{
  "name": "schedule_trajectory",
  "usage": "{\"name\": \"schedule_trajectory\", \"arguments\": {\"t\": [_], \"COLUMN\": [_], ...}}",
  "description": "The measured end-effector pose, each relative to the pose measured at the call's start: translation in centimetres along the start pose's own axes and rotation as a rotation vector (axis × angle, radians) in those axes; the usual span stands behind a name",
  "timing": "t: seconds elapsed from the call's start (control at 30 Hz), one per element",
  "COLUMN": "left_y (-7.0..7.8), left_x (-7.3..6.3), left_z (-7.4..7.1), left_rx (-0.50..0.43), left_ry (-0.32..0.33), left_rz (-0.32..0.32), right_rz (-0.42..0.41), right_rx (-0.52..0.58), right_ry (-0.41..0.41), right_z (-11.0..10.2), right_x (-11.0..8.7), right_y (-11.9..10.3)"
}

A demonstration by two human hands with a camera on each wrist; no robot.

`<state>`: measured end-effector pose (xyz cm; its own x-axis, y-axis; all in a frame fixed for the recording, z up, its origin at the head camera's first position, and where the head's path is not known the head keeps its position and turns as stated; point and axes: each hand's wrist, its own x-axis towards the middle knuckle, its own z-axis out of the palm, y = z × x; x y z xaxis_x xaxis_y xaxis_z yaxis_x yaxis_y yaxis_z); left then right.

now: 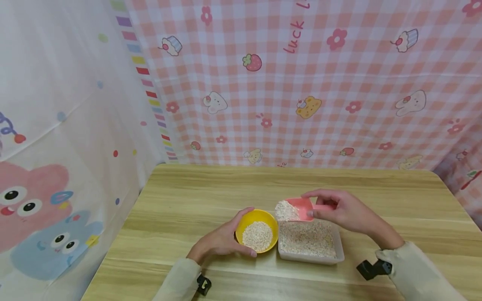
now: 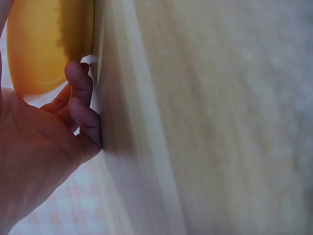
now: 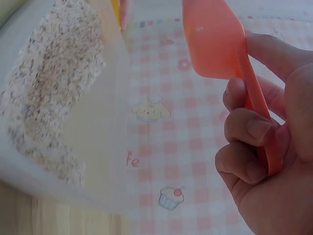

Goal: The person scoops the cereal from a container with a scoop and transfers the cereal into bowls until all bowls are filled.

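My left hand (image 1: 224,239) holds a yellow bowl (image 1: 245,220) by its side, thumb and fingers spread around the wall. Pale flakes that look like oats (image 1: 257,236) cover the bottom of the bowl. In the left wrist view the bowl (image 2: 39,49) shows from the side, with curled fingers by its base. My right hand (image 1: 343,209) grips the handle of a pink scoop (image 1: 304,207) loaded with flakes at its front. The scoop is held over the back left of a translucent tub (image 1: 340,246) of flakes, its lip close to the bowl. Fingers wrap the handle in the right wrist view.
Bowl and tub stand side by side on a wood-grain table (image 1: 180,200). A pink checked cloth (image 1: 233,92) hangs behind the table's far edge, and a white printed cloth (image 1: 90,125) hangs at the left.
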<state>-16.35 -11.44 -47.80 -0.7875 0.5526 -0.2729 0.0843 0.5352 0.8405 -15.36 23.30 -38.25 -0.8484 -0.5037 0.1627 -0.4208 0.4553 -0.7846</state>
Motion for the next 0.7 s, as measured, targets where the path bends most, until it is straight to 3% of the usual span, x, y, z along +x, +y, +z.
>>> {"name": "schedule_trajectory", "arguments": {"t": [0.4, 0.7], "left_y": [-0.1, -0.2], "left_x": [0.0, 0.1], "left_z": [0.0, -0.1], "left_rx": [0.017, 0.005], "left_ry": [0.001, -0.006], "left_rz": [0.018, 0.012], "right_rz": [0.018, -0.035], "right_rx": [-0.035, -0.091], "right_ry": [-0.074, -0.085], "right_z": [1.5, 2.1], "right_x": [2.3, 3.2], "right_y": [-1.0, -1.8]}}
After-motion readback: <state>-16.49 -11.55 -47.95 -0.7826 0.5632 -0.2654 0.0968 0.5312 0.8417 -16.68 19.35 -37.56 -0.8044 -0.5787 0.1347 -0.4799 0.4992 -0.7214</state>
